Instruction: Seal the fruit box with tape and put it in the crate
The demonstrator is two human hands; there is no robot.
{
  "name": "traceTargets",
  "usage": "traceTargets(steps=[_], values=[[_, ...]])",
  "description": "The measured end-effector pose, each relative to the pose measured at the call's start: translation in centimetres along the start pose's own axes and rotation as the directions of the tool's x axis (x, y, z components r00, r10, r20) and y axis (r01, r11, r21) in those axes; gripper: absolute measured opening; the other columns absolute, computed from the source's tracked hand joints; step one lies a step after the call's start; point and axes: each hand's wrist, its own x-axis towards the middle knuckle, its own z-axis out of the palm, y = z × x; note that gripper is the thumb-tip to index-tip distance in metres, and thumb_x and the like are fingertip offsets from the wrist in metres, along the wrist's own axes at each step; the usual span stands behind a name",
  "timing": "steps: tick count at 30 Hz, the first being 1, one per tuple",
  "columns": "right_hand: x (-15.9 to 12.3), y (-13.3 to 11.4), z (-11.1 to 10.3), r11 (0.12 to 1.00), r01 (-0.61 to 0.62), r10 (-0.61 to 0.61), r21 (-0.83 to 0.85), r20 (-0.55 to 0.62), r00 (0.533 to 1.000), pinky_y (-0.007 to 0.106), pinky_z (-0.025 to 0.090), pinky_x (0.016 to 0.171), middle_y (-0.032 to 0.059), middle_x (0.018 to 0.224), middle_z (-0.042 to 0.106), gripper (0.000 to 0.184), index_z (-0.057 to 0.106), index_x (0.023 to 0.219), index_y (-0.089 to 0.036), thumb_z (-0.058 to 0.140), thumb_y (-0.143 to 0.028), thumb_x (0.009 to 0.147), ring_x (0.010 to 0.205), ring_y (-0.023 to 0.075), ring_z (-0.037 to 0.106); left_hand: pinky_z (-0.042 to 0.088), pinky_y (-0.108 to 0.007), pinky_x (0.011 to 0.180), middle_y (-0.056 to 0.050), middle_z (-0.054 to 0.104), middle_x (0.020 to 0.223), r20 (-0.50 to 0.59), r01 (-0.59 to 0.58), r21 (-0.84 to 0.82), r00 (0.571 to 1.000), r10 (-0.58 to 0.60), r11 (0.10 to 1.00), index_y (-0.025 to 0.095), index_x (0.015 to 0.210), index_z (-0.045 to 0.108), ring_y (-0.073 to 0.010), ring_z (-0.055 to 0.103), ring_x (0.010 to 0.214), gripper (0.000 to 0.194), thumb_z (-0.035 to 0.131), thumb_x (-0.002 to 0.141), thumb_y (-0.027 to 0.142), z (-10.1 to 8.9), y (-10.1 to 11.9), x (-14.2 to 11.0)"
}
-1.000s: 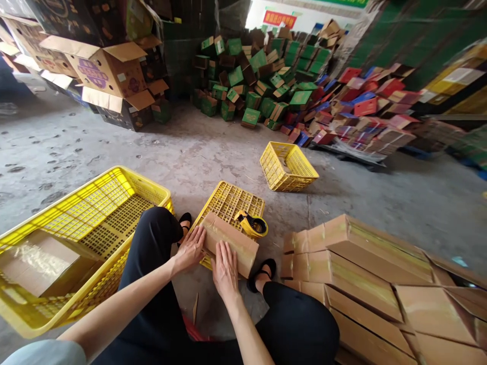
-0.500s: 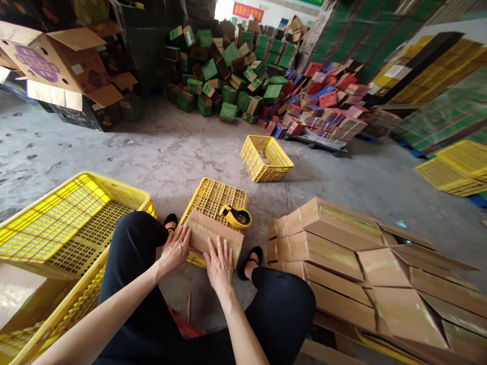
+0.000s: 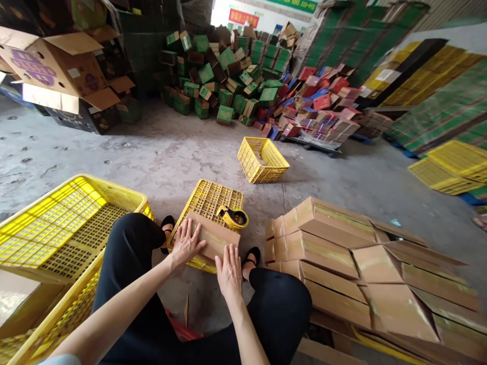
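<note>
One left hand (image 3: 186,246) and one right hand (image 3: 230,274) are resting open on a slim brown cardboard box (image 3: 213,235)

Both hands are lying palm down with fingers spread, gripping nothing. The left is covering the box's left end; the right is reaching over its near right corner. The box is lying across the near edge of an upturned yellow plastic lattice crate (image 3: 216,195), and a yellow-and-black tape dispenser (image 3: 234,218) is sitting just behind it, by the crate's right edge.

For an even press, flat palms are serving better than fingertips, since thin cardboard is likely to be denting under a point load. Weight is best going straight down: with the box lying so near the crate's near edge, a forward or sideways push could be sliding or tipping it. The right fingers are best working clear of the dispenser, whose cutting edge is not showing plainly.

The hands are hiding parts of the box's near edge and both ends, and its underside is out of sight. A glossy strip (image 3: 217,245) is catching light on top, but whether it is sticking down fully is impossible to tell. The frame is cutting off a large yellow plastic crate (image 3: 85,238) at left.
</note>
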Motion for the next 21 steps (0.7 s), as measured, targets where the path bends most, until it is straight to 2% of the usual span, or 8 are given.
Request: traceTargets(steps=[3, 6, 8, 11, 13, 16, 18, 21], values=[[1.6, -0.4, 0.4, 1.000, 0.024, -0.024, -0.001, 0.003, 1.000, 0.054, 0.043, 0.119, 0.0240, 0.161, 0.048, 0.063, 0.053, 0.155, -0.006, 0.028, -0.047, 0.112, 0.152, 0.0376, 0.045, 0.029, -0.066, 0.123, -0.021, 0.032, 0.170, 0.019, -0.084, -0.029, 0.996, 0.085, 0.996, 0.021, 0.160, 0.048, -0.0455, 0.024, 0.159, 0.063, 0.055, 0.104, 0.050, 0.6, 2.3, -0.5], [2.6, -0.6, 0.7, 0.999, 0.053, -0.053, 0.010, 0.018, 0.998, 0.054, 0.041, 0.121, 0.0215, 0.162, 0.049, 0.053, 0.053, 0.156, -0.012, 0.034, -0.035, 0.112, 0.152, 0.0367, 0.044, 0.029, -0.065, 0.123, -0.014, 0.032, 0.172, 0.053, -0.196, -0.052, 0.979, 0.199, 0.979, 0.028, 0.158, 0.050, -0.0416, 0.025, 0.160, 0.054, 0.050, 0.107, 0.046, 0.8, 3.5, -0.9], [3.0, -0.6, 0.7, 0.999, 0.038, -0.038, 0.003, 0.028, 0.999, 0.054, 0.041, 0.120, 0.0211, 0.162, 0.049, 0.051, 0.054, 0.156, -0.016, 0.037, -0.033, 0.111, 0.152, 0.0369, 0.044, 0.028, -0.063, 0.125, -0.009, 0.032, 0.172, 0.074, -0.222, -0.066, 0.971, 0.227, 0.973, 0.032, 0.159, 0.049, -0.0380, 0.026, 0.160, 0.051, 0.046, 0.109, 0.043, 0.5, 3.2, -0.8], [3.3, -0.2, 0.4, 0.997, -0.077, 0.078, -0.025, 0.038, 0.996, 0.054, 0.043, 0.118, 0.0240, 0.163, 0.046, 0.053, 0.054, 0.156, -0.016, 0.041, -0.038, 0.110, 0.151, 0.0388, 0.045, 0.027, -0.058, 0.127, -0.005, 0.034, 0.172, 0.081, -0.176, -0.075, 0.980, 0.182, 0.981, 0.037, 0.158, 0.050, -0.0333, 0.029, 0.160, 0.049, 0.045, 0.109, 0.043, -0.2, 1.1, -0.1], [3.4, 0.3, 0.2, 0.991, -0.133, 0.134, -0.025, 0.050, 0.990, 0.054, 0.043, 0.118, 0.0262, 0.164, 0.043, 0.056, 0.053, 0.157, -0.014, 0.041, -0.041, 0.109, 0.151, 0.0399, 0.046, 0.029, -0.057, 0.127, -0.007, 0.036, 0.171, 0.065, -0.108, -0.070, 0.991, 0.113, 0.992, 0.035, 0.157, 0.051, -0.0346, 0.029, 0.159, 0.051, 0.048, 0.108, 0.047, -0.8, -0.6, 0.5], [3.3, 0.1, 0.3, 0.992, -0.124, 0.124, -0.012, 0.058, 0.991, 0.061, 0.038, 0.119, 0.0285, 0.166, 0.039, 0.062, 0.048, 0.159, -0.009, 0.038, -0.045, 0.109, 0.154, 0.0430, 0.039, 0.030, -0.059, 0.127, -0.012, 0.038, 0.169, 0.031, -0.043, -0.052, 0.999, 0.045, 0.998, 0.027, 0.158, 0.052, -0.0383, 0.028, 0.159, 0.059, 0.050, 0.105, 0.054, -1.0, -1.9, 1.1], [3.2, -0.9, 0.5, 0.997, -0.080, 0.080, -0.001, 0.064, 0.995, 0.065, 0.035, 0.120, 0.0269, 0.167, 0.037, 0.064, 0.045, 0.161, -0.009, 0.038, -0.045, 0.109, 0.157, 0.0436, 0.032, 0.030, -0.059, 0.126, -0.016, 0.038, 0.168, 0.014, -0.033, -0.044, 0.999, 0.034, 0.998, 0.022, 0.158, 0.052, -0.0388, 0.029, 0.159, 0.062, 0.050, 0.105, 0.056, -0.8, -1.5, 1.0], [3.6, -3.3, 1.1, 1.000, -0.002, -0.001, 0.028, 0.102, 0.995, 0.061, 0.033, 0.123, 0.0206, 0.169, 0.037, 0.060, 0.043, 0.162, -0.014, 0.039, -0.040, 0.108, 0.159, 0.0393, 0.031, 0.033, -0.058, 0.125, -0.015, 0.037, 0.169, 0.025, -0.096, -0.064, 0.995, 0.098, 0.993, 0.022, 0.157, 0.051, -0.0368, 0.030, 0.159, 0.057, 0.047, 0.108, 0.051, -0.1, 0.1, 0.6]])
